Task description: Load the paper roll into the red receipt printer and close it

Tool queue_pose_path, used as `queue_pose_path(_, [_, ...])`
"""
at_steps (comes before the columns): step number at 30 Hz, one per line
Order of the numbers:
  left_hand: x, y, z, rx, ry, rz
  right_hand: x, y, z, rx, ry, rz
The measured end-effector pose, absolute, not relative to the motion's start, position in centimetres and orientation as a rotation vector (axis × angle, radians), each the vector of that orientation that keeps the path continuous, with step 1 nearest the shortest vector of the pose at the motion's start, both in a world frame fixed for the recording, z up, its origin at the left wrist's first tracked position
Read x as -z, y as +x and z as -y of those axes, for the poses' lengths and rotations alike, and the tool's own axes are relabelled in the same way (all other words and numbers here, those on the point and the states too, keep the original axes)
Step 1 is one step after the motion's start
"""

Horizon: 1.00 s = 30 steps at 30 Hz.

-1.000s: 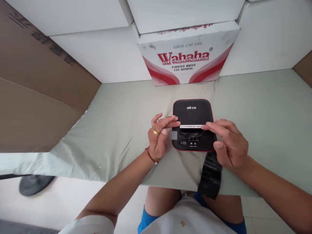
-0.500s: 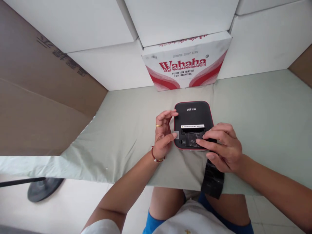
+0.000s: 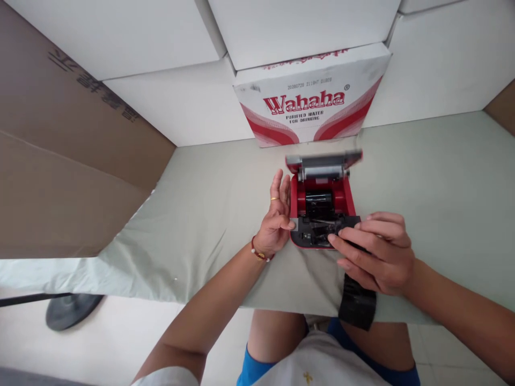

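Note:
A small red and black printer (image 3: 351,195) stands on the cloth-covered table, its lid (image 3: 324,161) swung up at the back and slightly blurred. Inside the red compartment lies a shiny black roll (image 3: 319,201). My left hand (image 3: 277,222) rests against the printer's left side, thumb on the grey tab at its edge, fingers apart. My right hand (image 3: 380,249) is at the front right corner, fingertips pinched on the black strip that comes over the printer's front part. The strip's loose end (image 3: 357,304) hangs past the table's front edge.
A white and red Wahaha carton (image 3: 309,107) stands behind the printer, before stacked white boxes (image 3: 161,107). A large brown carton (image 3: 72,182) is at the left. Green cloth (image 3: 217,187) covers the table. A round black stand base (image 3: 74,311) is on the floor at lower left.
The printer's lid has swung open, showing the red inside and the black roll. My right hand has shifted slightly to the right and down. My left hand stays at the printer's left side.

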<state>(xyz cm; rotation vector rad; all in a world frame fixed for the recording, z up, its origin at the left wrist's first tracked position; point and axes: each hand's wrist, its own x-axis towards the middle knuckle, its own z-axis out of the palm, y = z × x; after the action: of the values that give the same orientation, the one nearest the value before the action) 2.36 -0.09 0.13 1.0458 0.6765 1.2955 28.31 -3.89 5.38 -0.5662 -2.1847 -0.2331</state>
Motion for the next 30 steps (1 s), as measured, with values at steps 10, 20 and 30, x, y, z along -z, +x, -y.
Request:
queue_pose_path(10, [0.1, 2.6, -0.4, -1.325, 0.901, -0.691, -13.2, 27.2, -0.6, -0.559, -1.013, 2.352])
queue_pose_path(20, [0.2, 2.8, -0.6, -1.318, 0.885, -0.714, -14.9, 20.1, -4.3, -0.085, -1.787, 2.999])
queue_pose_path(30, [0.0, 3.0, -0.6, -1.315, 0.879, -0.691, -14.8, 21.7, -3.5, -0.032, -1.842, 2.884])
